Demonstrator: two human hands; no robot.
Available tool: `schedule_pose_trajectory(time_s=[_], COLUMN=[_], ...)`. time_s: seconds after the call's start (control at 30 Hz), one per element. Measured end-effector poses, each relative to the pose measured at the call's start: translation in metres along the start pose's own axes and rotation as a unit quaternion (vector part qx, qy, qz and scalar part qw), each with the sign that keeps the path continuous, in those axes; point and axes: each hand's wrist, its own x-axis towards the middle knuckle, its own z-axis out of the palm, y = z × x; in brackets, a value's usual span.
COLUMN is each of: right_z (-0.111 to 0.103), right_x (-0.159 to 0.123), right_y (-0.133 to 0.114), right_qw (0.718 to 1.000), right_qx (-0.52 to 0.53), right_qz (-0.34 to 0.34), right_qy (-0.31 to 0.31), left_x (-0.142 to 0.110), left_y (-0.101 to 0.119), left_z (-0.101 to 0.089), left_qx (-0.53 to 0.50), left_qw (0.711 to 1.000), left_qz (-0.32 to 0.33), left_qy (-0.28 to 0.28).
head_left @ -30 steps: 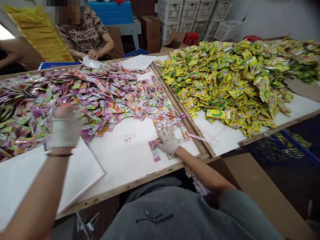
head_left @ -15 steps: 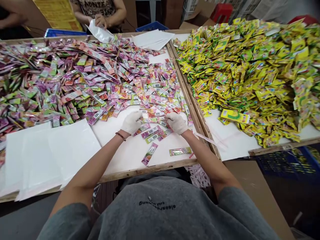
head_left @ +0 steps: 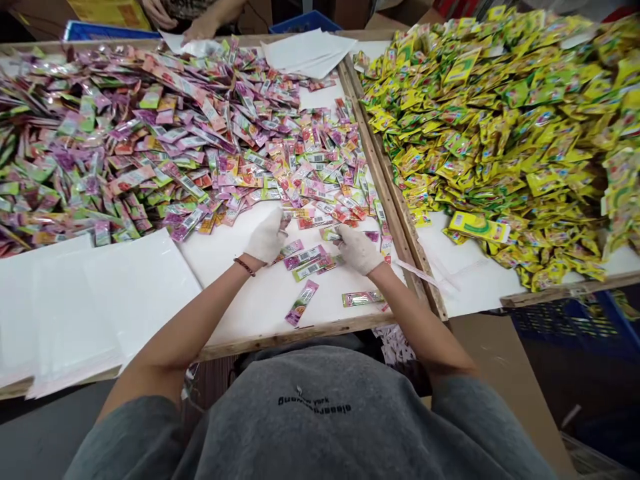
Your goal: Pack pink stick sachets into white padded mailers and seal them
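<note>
Both my hands wear white gloves and rest at the near edge of a big heap of pink and purple sachets on a white table. My left hand has its fingers curled down onto a sachet at the heap's edge. My right hand pinches a small sachet between its fingertips. A few loose sachets lie between my hands. One purple sachet and one green sachet lie nearer to me by the table's front edge.
A stack of white bags lies at the left front. A wooden rail divides this table from a heap of yellow sachets. Another person's hands work at the far side, beside white sheets. A blue crate stands low on the right.
My left hand came from the far left over to the heap's near edge beside my right hand. The view tilted down. Over the last half second both hands shifted slightly among the sachets.
</note>
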Motion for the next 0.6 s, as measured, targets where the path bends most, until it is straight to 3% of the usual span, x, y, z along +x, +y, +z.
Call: schedule_pose_trajectory(time_s=[0.13,0.3,0.47,0.53,0.6], right_z=[0.006,0.028,0.027,0.015,-0.001], right_x=[-0.007,-0.012,-0.02,-0.022,-0.021], right_y=[-0.013,-0.045,-0.048,-0.035,-0.014], right_qw=[0.994,0.966,0.959,0.964,0.976], right_qx=[-0.004,-0.114,-0.124,-0.105,-0.096], right_qz=[-0.095,-0.194,-0.237,-0.238,-0.19], right_qy=[-0.051,-0.129,-0.095,-0.062,-0.039], left_x=[-0.014,-0.018,-0.016,-0.014,-0.013], left_y=[-0.003,-0.001,-0.008,-0.007,0.0], left_z=[-0.003,0.014,0.014,0.013,0.013], left_qx=[0.003,0.129,0.134,0.069,0.002], left_qw=[0.996,0.979,0.988,0.995,0.998], left_qz=[-0.066,-0.088,-0.02,-0.027,-0.034], left_qy=[-0.052,-0.13,-0.078,-0.064,-0.061])
